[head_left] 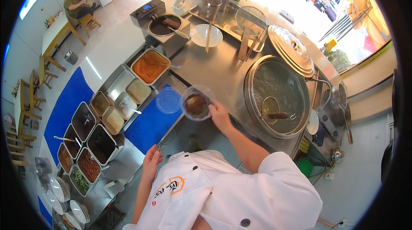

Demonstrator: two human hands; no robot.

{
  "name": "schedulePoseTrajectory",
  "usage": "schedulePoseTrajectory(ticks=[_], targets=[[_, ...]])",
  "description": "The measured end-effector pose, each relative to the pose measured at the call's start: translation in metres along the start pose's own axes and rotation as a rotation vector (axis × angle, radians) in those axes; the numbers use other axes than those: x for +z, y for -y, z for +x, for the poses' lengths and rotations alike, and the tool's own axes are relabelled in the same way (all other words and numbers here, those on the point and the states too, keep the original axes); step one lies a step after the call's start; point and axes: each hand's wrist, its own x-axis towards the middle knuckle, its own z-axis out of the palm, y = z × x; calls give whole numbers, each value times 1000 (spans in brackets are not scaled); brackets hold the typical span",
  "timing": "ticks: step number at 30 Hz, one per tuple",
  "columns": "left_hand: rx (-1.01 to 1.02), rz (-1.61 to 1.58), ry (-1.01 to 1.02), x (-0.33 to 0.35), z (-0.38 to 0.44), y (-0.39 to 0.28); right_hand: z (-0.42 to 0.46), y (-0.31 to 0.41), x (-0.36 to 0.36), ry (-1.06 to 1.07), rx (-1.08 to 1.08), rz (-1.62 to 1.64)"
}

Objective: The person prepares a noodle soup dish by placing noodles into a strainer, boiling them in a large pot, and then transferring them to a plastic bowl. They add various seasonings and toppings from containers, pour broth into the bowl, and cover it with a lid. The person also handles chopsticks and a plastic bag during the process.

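Note:
My right hand (220,114) grips the rim of a transparent plastic bowl (206,93) with dark brown sauce (195,104) in the bottom. The bowl is held over the gap between the two counters. Just left of it, a round transparent plastic lid (168,100) lies on a blue mat (146,123). Low by the edge of the condiment counter, my left hand (152,160) holds nothing, its fingers loosely bent and apart.
Steel pans hold orange paste (149,66), pale seasonings (113,120), peanuts (89,165) and chopped greens (80,180). A large pot of liquid (280,88) holds a strainer (271,110). A white bowl (206,35) sits by a heated pot (164,24). A person (77,3) sits far left.

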Motion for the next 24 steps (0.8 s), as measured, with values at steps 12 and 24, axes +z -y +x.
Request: schedulePoseTrajectory(ticks=[12, 24], targets=[[-380, 300, -471, -65, -90, 219, 97, -40, -30, -134, 317, 430], [-209, 115, -616, -11, -165, 295, -7, -87, 19, 224, 157, 33]])
